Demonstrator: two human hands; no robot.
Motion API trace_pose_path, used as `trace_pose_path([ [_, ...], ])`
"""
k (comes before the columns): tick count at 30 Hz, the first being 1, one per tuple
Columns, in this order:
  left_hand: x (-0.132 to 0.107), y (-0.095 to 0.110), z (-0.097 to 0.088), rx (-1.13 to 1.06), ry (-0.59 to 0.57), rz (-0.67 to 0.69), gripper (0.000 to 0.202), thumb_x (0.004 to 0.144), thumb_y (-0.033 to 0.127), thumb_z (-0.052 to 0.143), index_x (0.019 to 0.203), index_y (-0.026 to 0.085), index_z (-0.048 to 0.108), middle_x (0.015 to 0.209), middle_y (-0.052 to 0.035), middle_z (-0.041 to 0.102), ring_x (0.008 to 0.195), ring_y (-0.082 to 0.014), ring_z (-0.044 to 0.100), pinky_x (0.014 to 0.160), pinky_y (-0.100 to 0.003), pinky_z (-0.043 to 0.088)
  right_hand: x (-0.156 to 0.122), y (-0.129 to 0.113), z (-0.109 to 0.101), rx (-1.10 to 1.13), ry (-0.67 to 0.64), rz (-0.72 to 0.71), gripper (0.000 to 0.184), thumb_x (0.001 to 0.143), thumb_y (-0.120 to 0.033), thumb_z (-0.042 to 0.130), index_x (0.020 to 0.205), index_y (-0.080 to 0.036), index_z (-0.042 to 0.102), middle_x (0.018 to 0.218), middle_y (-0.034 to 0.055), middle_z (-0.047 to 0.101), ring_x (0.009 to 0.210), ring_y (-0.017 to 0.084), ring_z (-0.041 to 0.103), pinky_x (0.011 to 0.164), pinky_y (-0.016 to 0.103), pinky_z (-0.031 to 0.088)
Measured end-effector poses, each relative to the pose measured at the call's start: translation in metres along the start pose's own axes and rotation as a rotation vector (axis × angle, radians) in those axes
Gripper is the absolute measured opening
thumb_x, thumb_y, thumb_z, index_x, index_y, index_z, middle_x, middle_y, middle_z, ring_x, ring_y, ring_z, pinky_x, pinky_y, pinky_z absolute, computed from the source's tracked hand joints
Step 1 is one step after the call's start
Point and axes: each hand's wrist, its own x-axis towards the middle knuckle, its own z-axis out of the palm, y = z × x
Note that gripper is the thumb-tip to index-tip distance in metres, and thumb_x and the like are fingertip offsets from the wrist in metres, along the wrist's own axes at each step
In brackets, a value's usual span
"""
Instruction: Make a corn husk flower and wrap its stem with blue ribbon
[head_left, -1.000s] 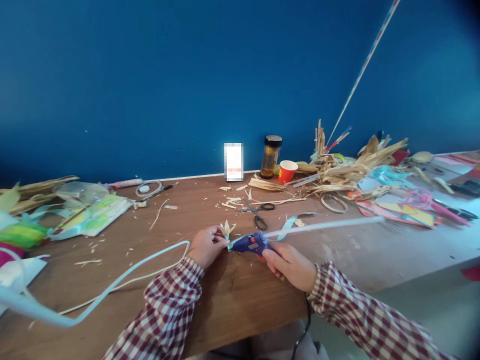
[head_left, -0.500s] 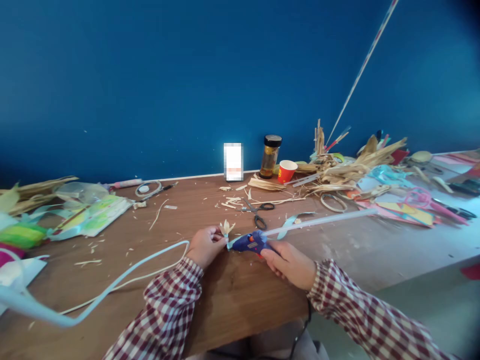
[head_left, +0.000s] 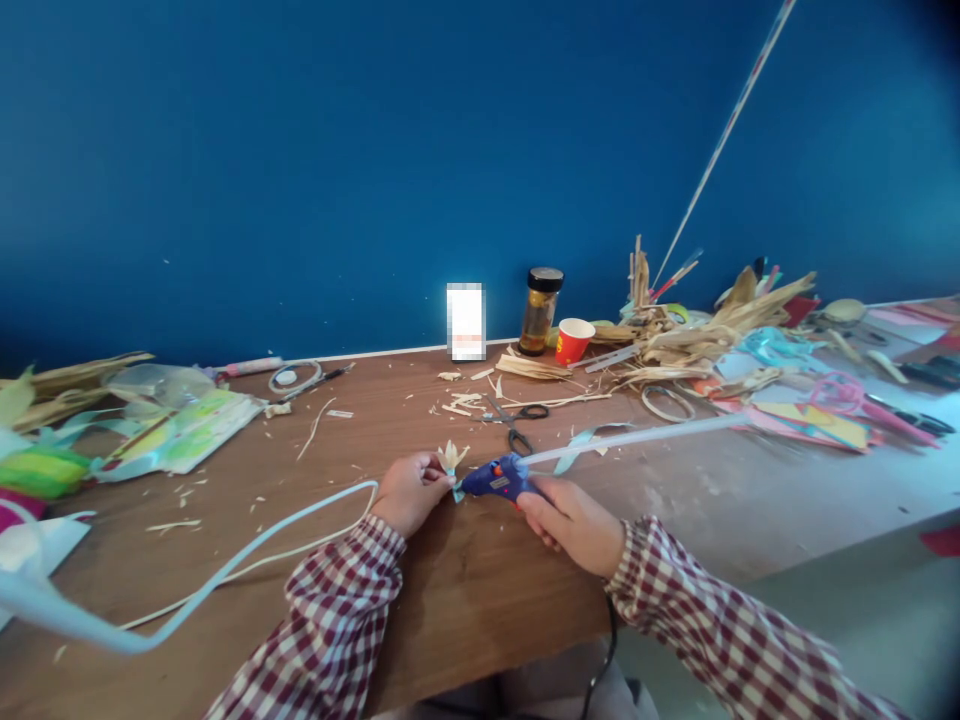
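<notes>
My left hand (head_left: 409,492) is closed in a pinch on a small straw flower (head_left: 452,459) with pale pointed petals, held just above the brown table (head_left: 465,590). My right hand (head_left: 570,520) grips a blue hot glue gun (head_left: 495,479) with an orange trigger. Its nozzle points left and touches the base of the flower. A long clear glue stick (head_left: 637,437) juts from the back of the gun to the right. Both sleeves are red and white check.
Black scissors (head_left: 517,425) lie just beyond the hands among straw scraps. A red paper cup (head_left: 574,341) and a dark jar (head_left: 541,311) stand at the blue wall. Straw and coloured sheets (head_left: 750,350) pile up at the right, craft bags (head_left: 172,425) at the left. A pale cord (head_left: 247,550) loops over the near left.
The glue gun has shifted slightly left, its nozzle now closer against the flower's base. The left hand has barely moved.
</notes>
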Motion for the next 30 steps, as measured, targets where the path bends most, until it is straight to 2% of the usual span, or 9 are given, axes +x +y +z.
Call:
trace_pose_path([
  [5, -0.0003, 0.001, 0.0004, -0.002, -0.005, -0.009, 0.014, 0.061, 0.033, 0.058, 0.063, 0.019, 0.053, 0.059, -0.0015, 0.061, 0.057, -0.0157, 0.059, 0.053, -0.024, 0.044, -0.0001, -0.003, 0.0, -0.071, 0.015, -0.014, 0.032, 0.088, -0.044, 0.033, 0.078, -0.016, 0.046, 0.06, -0.0024, 0.048, 0.048, 0.008, 0.047, 0.047, 0.02, 0.037],
  [12, 0.0003, -0.0014, 0.0011, 0.011, -0.005, -0.023, 0.015, 0.062, 0.032, 0.058, 0.068, 0.018, 0.055, 0.063, -0.0026, 0.061, 0.058, -0.0159, 0.058, 0.054, -0.024, 0.044, -0.0031, -0.0023, -0.0028, -0.062, 0.047, -0.009, 0.032, 0.088, -0.043, 0.033, 0.073, -0.017, 0.043, 0.057, -0.0029, 0.047, 0.046, 0.007, 0.045, 0.046, 0.019, 0.036],
  [20, -0.0008, 0.0023, 0.0013, 0.022, 0.004, -0.023, 0.016, 0.061, 0.032, 0.059, 0.067, 0.018, 0.056, 0.061, -0.0023, 0.062, 0.057, -0.0156, 0.058, 0.053, -0.024, 0.043, 0.0009, 0.0007, 0.0026, -0.105, 0.033, -0.024, 0.032, 0.088, -0.044, 0.032, 0.078, -0.017, 0.045, 0.06, -0.0024, 0.05, 0.048, 0.008, 0.046, 0.047, 0.02, 0.035],
  [25, 0.0007, -0.0016, 0.0007, 0.004, 0.01, -0.022, 0.014, 0.062, 0.03, 0.058, 0.067, 0.018, 0.056, 0.06, -0.0017, 0.062, 0.057, -0.0152, 0.058, 0.054, -0.023, 0.044, -0.0017, -0.0025, -0.0025, -0.13, -0.007, -0.039, 0.03, 0.088, -0.043, 0.034, 0.076, -0.017, 0.043, 0.06, -0.0024, 0.049, 0.047, 0.008, 0.047, 0.046, 0.02, 0.036],
  [30, 0.0, -0.0015, -0.0002, 0.005, 0.012, -0.015, 0.013, 0.062, 0.029, 0.058, 0.068, 0.017, 0.057, 0.061, -0.0022, 0.062, 0.058, -0.0152, 0.059, 0.054, -0.023, 0.044, -0.0028, -0.0027, -0.005, -0.125, 0.026, -0.02, 0.029, 0.088, -0.04, 0.033, 0.074, -0.017, 0.043, 0.059, -0.0024, 0.049, 0.047, 0.008, 0.046, 0.047, 0.019, 0.037],
])
